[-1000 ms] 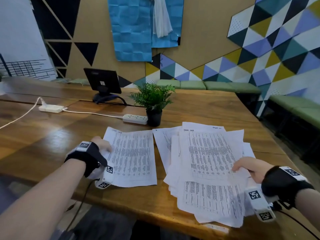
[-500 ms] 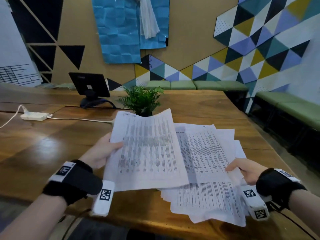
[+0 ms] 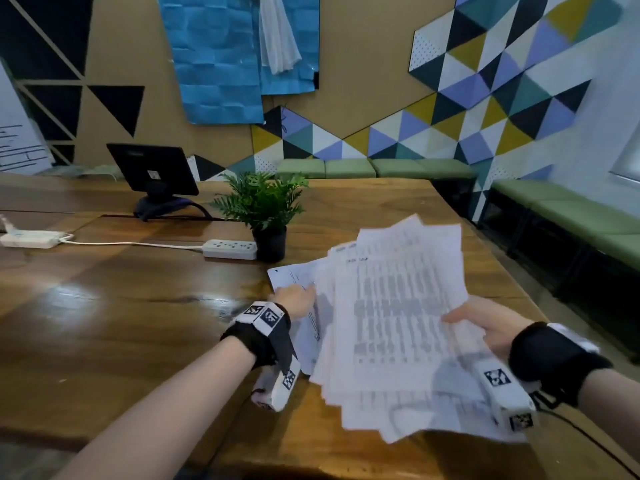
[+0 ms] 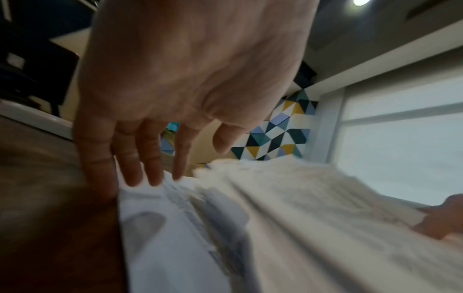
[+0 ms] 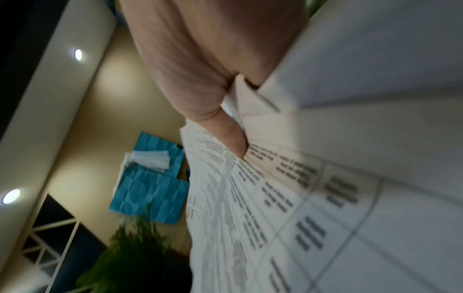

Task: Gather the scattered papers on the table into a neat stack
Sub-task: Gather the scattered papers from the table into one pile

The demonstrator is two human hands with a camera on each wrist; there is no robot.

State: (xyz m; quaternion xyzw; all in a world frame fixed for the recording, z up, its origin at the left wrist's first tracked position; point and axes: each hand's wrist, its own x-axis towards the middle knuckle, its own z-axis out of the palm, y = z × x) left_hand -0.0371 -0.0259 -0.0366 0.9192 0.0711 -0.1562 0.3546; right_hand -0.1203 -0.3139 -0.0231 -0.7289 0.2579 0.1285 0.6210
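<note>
Papers (image 3: 398, 323) are gathered in a loose, fanned pile near the right edge of the wooden surface (image 3: 138, 323), overhanging its near edge. Right hand (image 3: 485, 327): grip clenched on the pile's right side, thumb (image 5: 230, 138) pressed on the printed top sheet, sheets partly lifted. Left hand (image 3: 294, 301): grip released, straight fingers (image 4: 140, 158) laid on the pile's left edge. A potted plant (image 3: 263, 216) and power strip (image 3: 230, 249) are set beyond the pile.
</note>
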